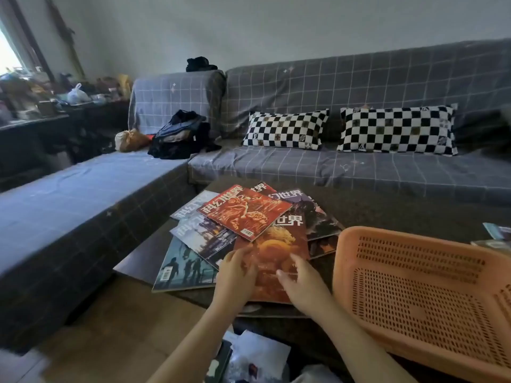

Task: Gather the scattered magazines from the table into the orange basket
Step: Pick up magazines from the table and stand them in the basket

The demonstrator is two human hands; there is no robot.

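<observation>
Near the desk's [387, 205] front-left corner, glossy overlapping magazines [243, 214] lie fanned, one blue cover overhanging the edge. Both hands, left [235, 280] and right [301, 286], rest with fingers spread, unclosed, on the orange-covered magazine [273, 252]. Just right sits the empty orange perforated plastic basket [423, 288]; bare desk lies behind.

A lived-in home sitting room, seen from beside the low table.

An L-shaped sofa [331, 167] under a grey checked cover holds two chequered cushions [284, 128] and a heap of clothes [182, 136]; a cluttered sideboard [36, 117] stands by the window.
</observation>
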